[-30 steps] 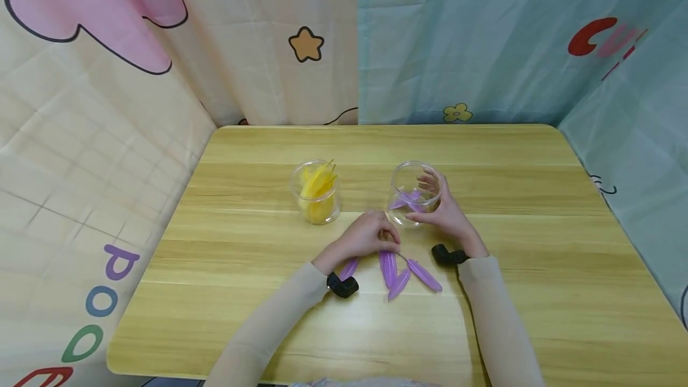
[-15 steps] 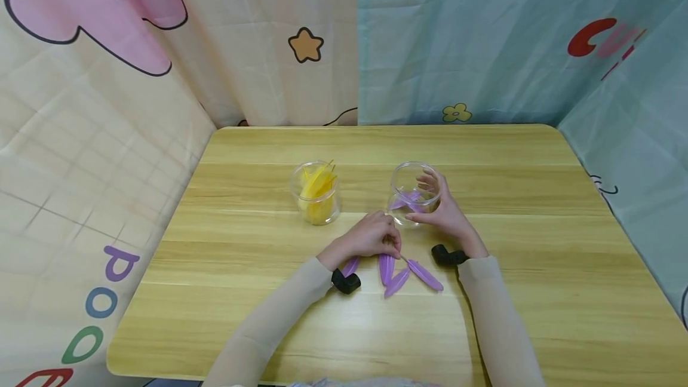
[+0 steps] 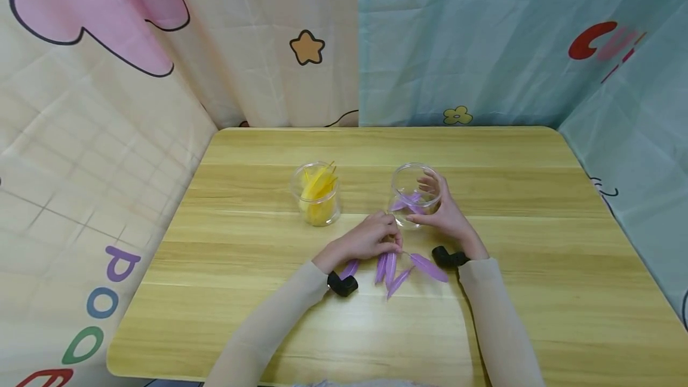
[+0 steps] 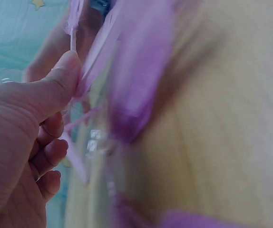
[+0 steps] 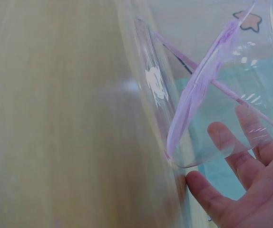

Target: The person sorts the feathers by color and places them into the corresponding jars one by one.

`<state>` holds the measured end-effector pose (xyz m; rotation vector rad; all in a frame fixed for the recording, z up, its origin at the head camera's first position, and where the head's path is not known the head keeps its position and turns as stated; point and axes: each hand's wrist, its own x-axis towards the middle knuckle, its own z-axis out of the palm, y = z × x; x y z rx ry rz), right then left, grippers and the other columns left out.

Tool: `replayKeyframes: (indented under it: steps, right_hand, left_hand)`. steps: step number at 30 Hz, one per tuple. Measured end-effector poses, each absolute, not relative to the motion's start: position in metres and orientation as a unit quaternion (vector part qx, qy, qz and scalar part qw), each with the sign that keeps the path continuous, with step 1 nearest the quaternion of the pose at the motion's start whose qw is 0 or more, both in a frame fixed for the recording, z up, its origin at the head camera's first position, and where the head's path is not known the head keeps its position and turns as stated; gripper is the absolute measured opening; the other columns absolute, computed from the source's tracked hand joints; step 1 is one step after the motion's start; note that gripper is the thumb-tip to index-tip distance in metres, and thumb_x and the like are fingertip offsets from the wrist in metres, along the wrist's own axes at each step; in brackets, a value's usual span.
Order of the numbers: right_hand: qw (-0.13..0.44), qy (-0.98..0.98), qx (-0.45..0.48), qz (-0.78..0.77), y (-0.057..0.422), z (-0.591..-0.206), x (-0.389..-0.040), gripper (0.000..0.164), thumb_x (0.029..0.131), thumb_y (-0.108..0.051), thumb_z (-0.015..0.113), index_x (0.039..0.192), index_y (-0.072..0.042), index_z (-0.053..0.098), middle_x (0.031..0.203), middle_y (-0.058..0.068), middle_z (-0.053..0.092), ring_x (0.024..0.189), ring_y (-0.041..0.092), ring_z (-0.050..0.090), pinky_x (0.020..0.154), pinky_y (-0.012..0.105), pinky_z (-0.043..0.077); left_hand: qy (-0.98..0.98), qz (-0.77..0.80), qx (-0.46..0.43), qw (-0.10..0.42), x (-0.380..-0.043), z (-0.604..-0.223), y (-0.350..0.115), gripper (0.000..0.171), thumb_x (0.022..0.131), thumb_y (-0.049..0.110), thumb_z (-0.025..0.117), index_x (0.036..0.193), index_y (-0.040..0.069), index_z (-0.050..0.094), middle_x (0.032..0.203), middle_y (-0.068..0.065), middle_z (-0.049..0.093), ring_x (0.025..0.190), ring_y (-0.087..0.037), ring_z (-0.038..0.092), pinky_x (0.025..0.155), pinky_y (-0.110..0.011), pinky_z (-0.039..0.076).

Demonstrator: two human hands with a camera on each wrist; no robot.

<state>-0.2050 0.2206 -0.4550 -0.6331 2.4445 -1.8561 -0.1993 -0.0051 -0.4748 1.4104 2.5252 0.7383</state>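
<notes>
My left hand [image 3: 371, 236] pinches the thin quill of a purple feather [image 3: 428, 267] between thumb and index finger. In the left wrist view the thumb [image 4: 65, 76] presses the quill, and a blurred purple feather [image 4: 139, 71] stands close to the camera. More purple feathers [image 3: 398, 283] are fanned just below the hand, and one [image 3: 350, 269] is partly hidden behind the wrist camera. My right hand [image 3: 445, 206] curls round the side of a clear jar [image 3: 399, 187]. Inside that jar, purple feathers [image 5: 200, 83] lie crossed near the bottom.
Left of the held jar, a second clear jar [image 3: 298, 196] contains yellow feathers [image 3: 318, 187] with quills poking above its rim. Both jars are on a wood-grain table [image 3: 242, 291]. Printed curtains [image 3: 457, 34] enclose the table's back and sides.
The right-hand feather below my left hand has shifted slightly rightward and swung up. Neighbouring feathers have turned and spread a little. My right hand and the jar hold their place.
</notes>
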Motion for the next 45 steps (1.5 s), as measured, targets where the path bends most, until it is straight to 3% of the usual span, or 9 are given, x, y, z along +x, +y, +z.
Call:
replayKeyframes:
  steps: [7,15,20,25,30,39,45]
  right_hand:
    - [0.0,0.781,-0.203,-0.59,0.222,-0.453,-0.204,0.101,0.071,0.005,0.079,0.147,-0.004,0.013,0.14,0.032,0.028,0.124,0.051,0.031,0.097,0.067,0.026]
    - [0.002,0.786,-0.198,-0.586,0.22,-0.453,-0.202,0.102,0.071,0.004,0.079,0.147,-0.005,0.013,0.141,0.031,0.028,0.125,0.05,0.031,0.098,0.067,0.023]
    - [0.003,0.784,-0.199,-0.588,0.221,-0.454,-0.203,0.102,0.07,0.005,0.079,0.147,-0.004,0.013,0.14,0.032,0.027,0.125,0.05,0.031,0.097,0.066,0.026]
    - [0.005,0.777,-0.204,-0.595,0.221,-0.455,-0.204,0.101,0.07,0.008,0.078,0.146,-0.003,0.012,0.14,0.033,0.026,0.126,0.051,0.029,0.096,0.065,0.03]
    - [0.005,0.776,-0.202,-0.598,0.22,-0.454,-0.204,0.102,0.07,0.008,0.078,0.147,-0.003,0.012,0.141,0.033,0.026,0.127,0.05,0.028,0.097,0.066,0.027]
    - [0.0,0.78,-0.2,-0.593,0.221,-0.453,-0.203,0.102,0.07,0.005,0.08,0.146,-0.002,0.013,0.14,0.032,0.028,0.126,0.049,0.03,0.098,0.066,0.024]
    - [0.001,0.777,-0.201,-0.596,0.221,-0.454,-0.204,0.102,0.07,0.005,0.08,0.146,-0.003,0.014,0.14,0.031,0.027,0.126,0.049,0.03,0.099,0.066,0.024]
  left_hand:
    - [0.833,0.303,0.453,0.097,-0.201,-0.455,-0.012,0.01,0.091,0.031,0.064,0.089,0.021,0.065,0.095,0.007,0.051,0.093,-0.012,0.045,0.084,-0.026,0.036]
    - [0.825,0.299,0.454,0.157,-0.191,-0.468,-0.011,0.011,0.094,0.029,0.06,0.094,0.019,0.064,0.088,-0.005,0.047,0.083,-0.012,0.039,0.074,-0.021,0.032]
    - [0.819,0.327,0.449,0.143,-0.187,-0.473,-0.012,0.009,0.096,0.024,0.058,0.095,0.016,0.063,0.09,-0.005,0.043,0.087,-0.013,0.037,0.076,-0.023,0.032]
    - [0.803,0.364,0.454,0.131,-0.186,-0.478,-0.013,0.008,0.097,0.019,0.055,0.096,0.013,0.06,0.105,-0.001,0.039,0.101,-0.015,0.037,0.087,-0.025,0.032]
    - [0.805,0.309,0.497,0.096,-0.186,-0.481,-0.012,0.008,0.098,0.021,0.054,0.096,0.015,0.058,0.112,-0.002,0.041,0.109,-0.017,0.038,0.095,-0.026,0.03]
    - [0.809,0.162,0.563,0.053,-0.184,-0.476,-0.007,0.018,0.1,0.028,0.049,0.094,0.017,0.061,0.103,0.004,0.045,0.095,-0.011,0.042,0.088,-0.023,0.033]
    - [0.804,0.197,0.558,0.057,-0.187,-0.474,-0.01,0.02,0.097,0.03,0.055,0.088,0.017,0.067,0.097,0.006,0.049,0.091,-0.008,0.045,0.086,-0.019,0.035]
